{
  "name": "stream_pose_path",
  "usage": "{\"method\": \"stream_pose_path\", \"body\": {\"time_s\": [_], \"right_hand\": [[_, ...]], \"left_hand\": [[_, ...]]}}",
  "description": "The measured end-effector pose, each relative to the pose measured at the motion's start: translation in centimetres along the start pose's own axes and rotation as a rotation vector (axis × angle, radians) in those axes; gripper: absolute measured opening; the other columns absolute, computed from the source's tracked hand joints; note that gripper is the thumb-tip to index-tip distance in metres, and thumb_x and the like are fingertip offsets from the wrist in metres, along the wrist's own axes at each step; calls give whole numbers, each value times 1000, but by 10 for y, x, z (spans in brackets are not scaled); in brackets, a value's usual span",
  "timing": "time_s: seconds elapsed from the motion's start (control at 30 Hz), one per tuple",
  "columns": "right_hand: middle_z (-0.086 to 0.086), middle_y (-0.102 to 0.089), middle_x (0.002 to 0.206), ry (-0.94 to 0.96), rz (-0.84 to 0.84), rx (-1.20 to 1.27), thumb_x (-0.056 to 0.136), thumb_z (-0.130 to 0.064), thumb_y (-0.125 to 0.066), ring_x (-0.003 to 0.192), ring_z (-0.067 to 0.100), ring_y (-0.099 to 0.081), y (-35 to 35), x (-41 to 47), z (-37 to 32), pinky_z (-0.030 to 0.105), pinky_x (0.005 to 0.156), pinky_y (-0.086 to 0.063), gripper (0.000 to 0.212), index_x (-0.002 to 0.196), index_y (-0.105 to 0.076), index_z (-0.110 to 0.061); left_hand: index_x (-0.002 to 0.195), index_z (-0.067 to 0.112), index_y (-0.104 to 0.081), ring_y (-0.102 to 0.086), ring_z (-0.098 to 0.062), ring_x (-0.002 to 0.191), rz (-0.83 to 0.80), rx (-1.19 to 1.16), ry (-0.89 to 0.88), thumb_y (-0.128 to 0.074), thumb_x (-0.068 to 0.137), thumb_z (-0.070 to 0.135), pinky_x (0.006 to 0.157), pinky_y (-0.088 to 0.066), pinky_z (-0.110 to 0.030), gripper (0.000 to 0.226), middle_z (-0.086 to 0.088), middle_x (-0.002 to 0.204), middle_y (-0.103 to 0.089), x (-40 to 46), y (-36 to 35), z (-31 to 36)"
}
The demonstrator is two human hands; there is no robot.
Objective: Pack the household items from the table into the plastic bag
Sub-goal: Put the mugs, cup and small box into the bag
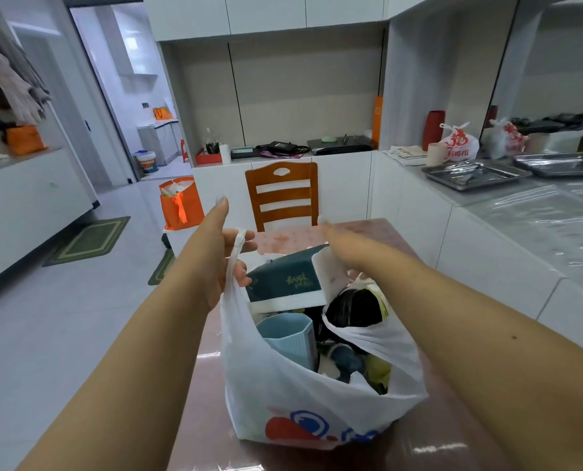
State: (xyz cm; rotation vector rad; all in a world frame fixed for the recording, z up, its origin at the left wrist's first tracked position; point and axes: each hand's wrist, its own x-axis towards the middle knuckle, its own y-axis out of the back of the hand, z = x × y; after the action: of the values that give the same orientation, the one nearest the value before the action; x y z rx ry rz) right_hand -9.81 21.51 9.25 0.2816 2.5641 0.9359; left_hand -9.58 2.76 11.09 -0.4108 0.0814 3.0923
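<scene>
A white plastic bag with red and blue print stands on the pinkish table, its mouth wide. Inside it I see a light blue ribbed cup, a dark green tissue pack leaning at the far side, a black round item in clear wrap and other small items lower down. My left hand grips the bag's left handle and lifts it. My right hand reaches over the bag's far right side, holding the right handle against the tissue pack; its fingers are partly hidden.
A wooden chair stands at the table's far end. An orange tote bag sits on the floor to the left. A white counter with metal trays runs along the right. Green mats lie on the tiled floor.
</scene>
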Motion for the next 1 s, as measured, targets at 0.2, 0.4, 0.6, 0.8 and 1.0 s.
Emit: {"method": "stream_pose_path", "body": {"time_s": [0.2,0.4,0.6,0.8,1.0], "right_hand": [[11,-60,118,209,120,-157,84,-77,-9,105,27,-60,-6,2,1,42,87,-52,90,141,-38,-13],[10,-34,153,197,-72,34,82,-80,-15,137,34,-35,-10,0,-7,54,109,-32,91,150,-24,-21],[12,-53,131,223,14,-9,81,-81,-12,122,32,-51,-23,-7,-8,50,99,-45,93,141,-38,-16],[13,-58,114,126,-149,-155,85,-76,-14,96,28,-65,-30,-30,4,41,86,-55,83,148,-24,-23],[14,-53,134,88,-434,61,78,-82,-22,105,35,-65,-23,-43,19,49,98,-49,87,138,-39,-22]], "left_hand": [[109,9,-68,-49,-18,57,32,58,-31,-29,87,72,56,-47,-24,77,-8,107,-70,4,-5,-1],[113,16,-66,-53,-20,65,24,-16,-36,-36,82,76,61,-51,-27,74,-5,112,-67,5,-5,-8],[146,39,-32,-62,-22,83,-203,117,-44,-19,87,75,65,-49,-27,71,3,154,-36,-6,-28,-14],[120,29,-49,-51,-12,61,-72,239,-152,-26,98,57,56,-44,-18,42,1,110,-57,-20,-45,-12],[136,18,-48,-62,-19,93,-42,432,-175,-28,99,54,77,-54,-17,56,-8,133,-55,-23,-51,-6]]}}
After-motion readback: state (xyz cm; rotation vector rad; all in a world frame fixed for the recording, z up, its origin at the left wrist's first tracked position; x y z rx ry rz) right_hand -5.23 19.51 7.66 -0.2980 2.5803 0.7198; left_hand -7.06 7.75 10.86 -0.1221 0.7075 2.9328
